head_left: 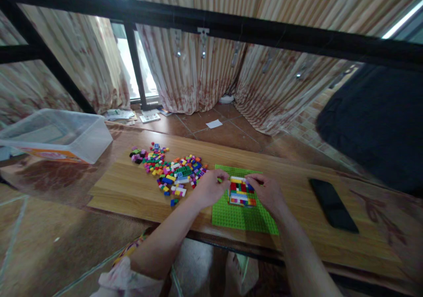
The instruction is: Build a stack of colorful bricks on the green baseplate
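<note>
A small structure of colourful toy bricks [240, 193] stands on the green studded baseplate [228, 217], with red, white, yellow and blue rows showing on top. My left hand [211, 187] is at its left far corner, fingers curled together in a pinch; what lies between the tips is too small to make out. At the right far corner, the thumb and fingers of my right hand [267, 192] close on the edge of the structure, near a bluish-purple spot. My fingers hide parts of both sides.
Loose toy bricks [168, 167] lie heaped on the wooden board [132, 200] to the left. A clear plastic bin [89, 136] stands further left. A black phone [333, 205] rests at the right. Behind are a dark metal bar [231, 26] and striped curtains [185, 76].
</note>
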Demonstrator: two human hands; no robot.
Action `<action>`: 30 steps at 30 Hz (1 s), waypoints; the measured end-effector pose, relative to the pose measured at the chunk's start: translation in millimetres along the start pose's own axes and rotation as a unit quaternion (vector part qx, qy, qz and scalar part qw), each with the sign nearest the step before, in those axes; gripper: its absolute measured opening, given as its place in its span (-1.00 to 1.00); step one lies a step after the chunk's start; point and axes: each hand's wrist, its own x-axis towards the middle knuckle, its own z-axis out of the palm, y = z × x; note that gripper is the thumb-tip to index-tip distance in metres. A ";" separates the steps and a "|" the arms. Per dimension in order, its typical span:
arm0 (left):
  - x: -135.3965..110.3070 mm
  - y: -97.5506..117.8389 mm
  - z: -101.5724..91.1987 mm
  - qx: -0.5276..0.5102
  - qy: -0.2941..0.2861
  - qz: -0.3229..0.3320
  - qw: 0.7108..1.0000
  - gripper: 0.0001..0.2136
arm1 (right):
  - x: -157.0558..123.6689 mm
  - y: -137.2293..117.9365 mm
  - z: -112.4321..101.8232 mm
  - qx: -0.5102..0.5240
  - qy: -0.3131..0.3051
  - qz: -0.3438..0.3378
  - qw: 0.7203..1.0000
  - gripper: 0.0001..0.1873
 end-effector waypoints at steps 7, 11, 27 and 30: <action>-1.3 -0.6 0.9 0.014 0.000 -0.012 1.000 -0.81 | 4.9 -3.5 0.5 -0.001 -0.011 0.040 0.999 -0.70; -2.7 -1.4 0.2 0.028 -0.003 -0.006 1.000 -0.81 | 4.5 -9.1 -0.3 -0.024 -0.005 0.032 0.999 -0.72; 5.7 -19.1 -66.8 -0.175 0.229 -0.039 0.957 -0.85 | -17.6 -24.8 -6.8 -0.021 0.134 -0.071 0.988 -0.66; 5.1 -16.3 -76.1 -0.230 0.274 -0.043 0.933 -0.86 | -31.9 -51.2 9.8 0.002 0.093 -0.152 0.984 -0.73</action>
